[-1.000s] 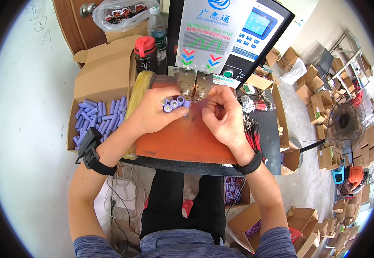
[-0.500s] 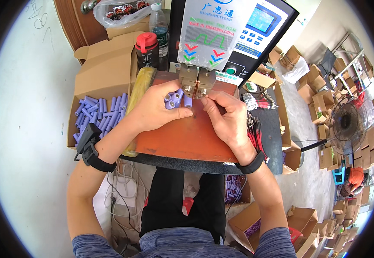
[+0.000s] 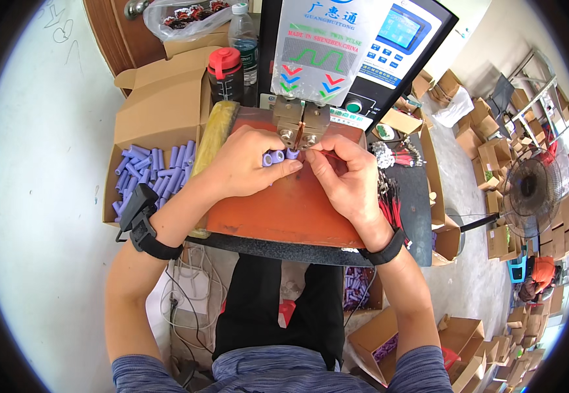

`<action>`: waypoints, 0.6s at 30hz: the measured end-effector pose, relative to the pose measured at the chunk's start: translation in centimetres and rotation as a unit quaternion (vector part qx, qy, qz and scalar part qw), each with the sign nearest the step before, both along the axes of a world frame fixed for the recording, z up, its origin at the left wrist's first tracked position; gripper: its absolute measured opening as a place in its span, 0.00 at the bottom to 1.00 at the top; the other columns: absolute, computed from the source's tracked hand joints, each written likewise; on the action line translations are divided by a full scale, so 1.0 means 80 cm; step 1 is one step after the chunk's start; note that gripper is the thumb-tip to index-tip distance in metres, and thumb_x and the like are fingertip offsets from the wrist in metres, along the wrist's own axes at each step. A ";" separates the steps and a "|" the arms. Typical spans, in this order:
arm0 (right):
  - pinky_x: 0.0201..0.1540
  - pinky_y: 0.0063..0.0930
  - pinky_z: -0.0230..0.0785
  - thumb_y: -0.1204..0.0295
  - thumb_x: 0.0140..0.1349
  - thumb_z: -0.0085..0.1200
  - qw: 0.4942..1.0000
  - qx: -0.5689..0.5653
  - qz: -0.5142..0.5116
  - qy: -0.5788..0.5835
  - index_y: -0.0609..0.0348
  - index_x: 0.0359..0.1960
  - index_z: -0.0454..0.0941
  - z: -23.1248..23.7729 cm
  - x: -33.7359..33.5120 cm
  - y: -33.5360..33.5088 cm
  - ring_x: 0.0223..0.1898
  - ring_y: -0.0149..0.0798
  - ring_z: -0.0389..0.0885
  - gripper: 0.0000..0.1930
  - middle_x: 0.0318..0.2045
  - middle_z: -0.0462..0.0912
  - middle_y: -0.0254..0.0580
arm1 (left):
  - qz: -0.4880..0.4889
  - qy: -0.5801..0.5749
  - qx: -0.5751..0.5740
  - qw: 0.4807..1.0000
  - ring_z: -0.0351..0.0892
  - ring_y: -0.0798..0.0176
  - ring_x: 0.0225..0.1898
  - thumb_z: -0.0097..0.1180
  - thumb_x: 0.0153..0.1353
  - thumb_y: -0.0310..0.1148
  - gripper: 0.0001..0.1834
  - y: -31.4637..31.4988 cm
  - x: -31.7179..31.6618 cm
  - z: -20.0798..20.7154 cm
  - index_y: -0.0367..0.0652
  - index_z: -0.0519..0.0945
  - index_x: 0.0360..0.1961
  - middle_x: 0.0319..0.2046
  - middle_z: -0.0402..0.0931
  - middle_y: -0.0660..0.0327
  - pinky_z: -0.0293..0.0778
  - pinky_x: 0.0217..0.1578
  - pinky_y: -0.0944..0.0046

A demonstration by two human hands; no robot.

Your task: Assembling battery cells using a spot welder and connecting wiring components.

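Several purple cylindrical battery cells [image 3: 273, 158] are in my left hand [image 3: 245, 164], its fingers curled round them and its thumb along the near side. One cell's end [image 3: 292, 154] is directly under the copper electrode tips [image 3: 298, 138] of a spot welder [image 3: 314, 56]. Just right of that cell, my right hand [image 3: 348, 177] is closed in a pinch, with thumb and forefinger tips together close to the electrodes. What it pinches is too small to make out. Both hands are above an orange-red work mat [image 3: 278, 213].
Left of the mat, an open cardboard box [image 3: 160, 88] holds more purple cells [image 3: 150, 171]. A yellow wrapped bundle [image 3: 227, 118] lies beside it. Behind stand a red-lidded bottle [image 3: 225, 73] and a clear water bottle [image 3: 243, 39]. Red-and-black wire leads [image 3: 390, 196] lie at the right.
My left hand has shifted slightly right and turned the cells, bringing one end under the electrodes. My right hand keeps its pinch in nearly the same place.
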State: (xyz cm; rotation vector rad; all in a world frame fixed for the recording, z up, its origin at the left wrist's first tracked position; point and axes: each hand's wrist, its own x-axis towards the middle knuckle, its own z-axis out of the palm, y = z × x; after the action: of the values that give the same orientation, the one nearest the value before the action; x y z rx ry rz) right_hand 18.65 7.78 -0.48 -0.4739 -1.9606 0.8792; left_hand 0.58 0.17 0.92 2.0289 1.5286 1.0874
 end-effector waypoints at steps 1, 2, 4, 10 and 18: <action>0.28 0.21 0.71 0.77 0.55 0.59 1.000 -0.001 -0.001 -0.002 0.62 0.32 0.79 0.000 0.000 -0.001 0.24 0.29 0.79 0.04 0.27 0.82 0.39 | 0.001 0.000 0.000 1.000 0.75 0.49 0.22 0.61 0.55 0.42 0.14 0.000 -0.001 0.000 0.41 0.81 0.24 0.18 0.75 0.53 0.67 0.25 0.57; 0.28 0.21 0.71 0.77 0.55 0.59 1.000 -0.001 -0.001 -0.002 0.62 0.32 0.79 0.001 0.000 -0.001 0.24 0.29 0.79 0.04 0.27 0.82 0.39 | 0.002 0.005 -0.002 1.000 0.75 0.49 0.22 0.61 0.55 0.42 0.14 0.000 -0.001 0.000 0.41 0.81 0.24 0.18 0.76 0.53 0.67 0.25 0.57; 0.28 0.23 0.71 0.77 0.55 0.59 1.000 -0.003 -0.004 -0.015 0.62 0.32 0.80 0.001 0.000 -0.002 0.24 0.31 0.80 0.04 0.26 0.82 0.40 | 0.003 0.011 -0.004 1.000 0.76 0.49 0.23 0.61 0.55 0.42 0.14 0.000 -0.001 0.000 0.41 0.81 0.25 0.19 0.76 0.53 0.68 0.25 0.57; 0.28 0.25 0.72 0.76 0.54 0.60 0.999 0.033 -0.024 -0.031 0.61 0.31 0.80 0.003 -0.002 -0.003 0.25 0.36 0.82 0.04 0.25 0.82 0.43 | 0.007 0.000 -0.002 1.000 0.77 0.49 0.24 0.62 0.54 0.40 0.12 -0.001 0.002 -0.001 0.41 0.81 0.27 0.19 0.77 0.52 0.69 0.26 0.57; 0.29 0.27 0.73 0.75 0.53 0.61 0.999 0.023 -0.029 -0.037 0.61 0.30 0.80 0.002 -0.001 -0.003 0.25 0.39 0.82 0.04 0.25 0.82 0.43 | 0.006 -0.013 -0.002 1.000 0.75 0.49 0.23 0.61 0.55 0.39 0.12 0.001 0.000 -0.006 0.40 0.80 0.27 0.19 0.75 0.53 0.67 0.25 0.57</action>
State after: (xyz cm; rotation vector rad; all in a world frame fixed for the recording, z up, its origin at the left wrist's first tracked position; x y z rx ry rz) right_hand 18.56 7.52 -0.32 -0.5411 -2.0195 0.7884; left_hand 0.58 0.22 0.40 1.9989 1.5295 1.1105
